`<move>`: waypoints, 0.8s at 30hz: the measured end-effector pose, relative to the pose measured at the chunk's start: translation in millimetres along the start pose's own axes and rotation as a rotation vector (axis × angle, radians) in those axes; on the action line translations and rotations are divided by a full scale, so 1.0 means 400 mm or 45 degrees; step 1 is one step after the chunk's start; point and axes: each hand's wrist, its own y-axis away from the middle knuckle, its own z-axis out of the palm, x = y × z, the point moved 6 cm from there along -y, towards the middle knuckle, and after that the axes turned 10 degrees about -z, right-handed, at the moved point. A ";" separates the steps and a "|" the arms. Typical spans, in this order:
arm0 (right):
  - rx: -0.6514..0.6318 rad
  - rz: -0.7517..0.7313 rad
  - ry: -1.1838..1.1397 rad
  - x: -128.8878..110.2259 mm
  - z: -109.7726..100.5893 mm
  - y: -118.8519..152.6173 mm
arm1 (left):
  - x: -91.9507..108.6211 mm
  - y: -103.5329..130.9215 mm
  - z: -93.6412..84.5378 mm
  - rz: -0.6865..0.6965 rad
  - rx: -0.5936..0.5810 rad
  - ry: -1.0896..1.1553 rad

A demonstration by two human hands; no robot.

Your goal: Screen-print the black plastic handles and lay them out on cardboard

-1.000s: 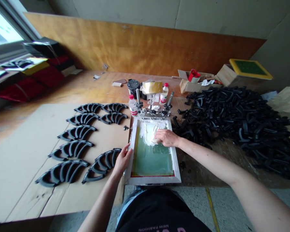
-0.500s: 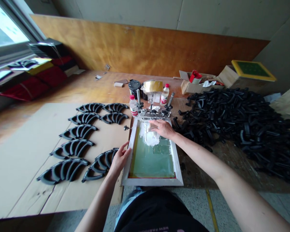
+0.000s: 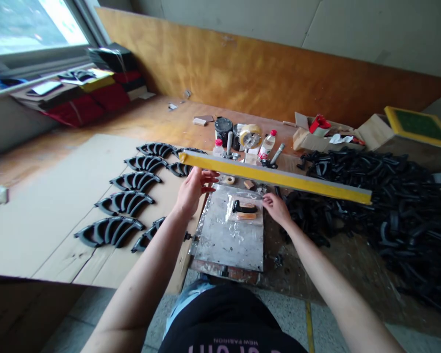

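A screen printing frame (image 3: 279, 177) stands raised with its yellow-taped long edge toward me; its mesh is hidden. My left hand (image 3: 194, 190) is just below the frame's left end, fingers apart, holding nothing I can see. Under the frame lies a flat grey metal plate (image 3: 231, 245). On it one curved black plastic handle (image 3: 244, 207) rests in a small holder covered by clear film. My right hand (image 3: 277, 208) is at the plate's right edge, close to the handle, its fingers loosely bent and nothing visible in them.
Rows of black handles (image 3: 112, 230) lie fanned on cardboard (image 3: 69, 211) at left. At right is a large heap of black handles (image 3: 371, 211). Behind the frame stand a bottle (image 3: 267, 146), a black tub (image 3: 223, 128) and a tape roll (image 3: 250, 137). An open carton (image 3: 305, 139) sits farther back.
The printing frame has swung up from the plate, uncovering the black handle. My right hand has left the squeegee and white ink and come lower; my left hand has moved up and right.
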 end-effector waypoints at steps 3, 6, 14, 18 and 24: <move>-0.233 -0.287 0.143 -0.090 0.094 0.031 | -0.038 -0.002 -0.008 0.001 0.094 0.053; -0.323 -0.367 0.233 -0.162 0.106 0.033 | -0.151 0.059 -0.010 -0.212 0.046 -0.051; -0.321 -0.908 0.111 -0.558 0.209 0.099 | -0.396 0.259 -0.129 -0.603 0.308 0.098; -0.486 -0.937 -0.046 -0.664 0.370 0.082 | -0.454 0.324 -0.389 -0.614 0.718 -0.101; -0.787 -0.626 0.119 -0.664 0.591 0.007 | -0.531 0.390 -0.672 -0.865 0.874 -0.590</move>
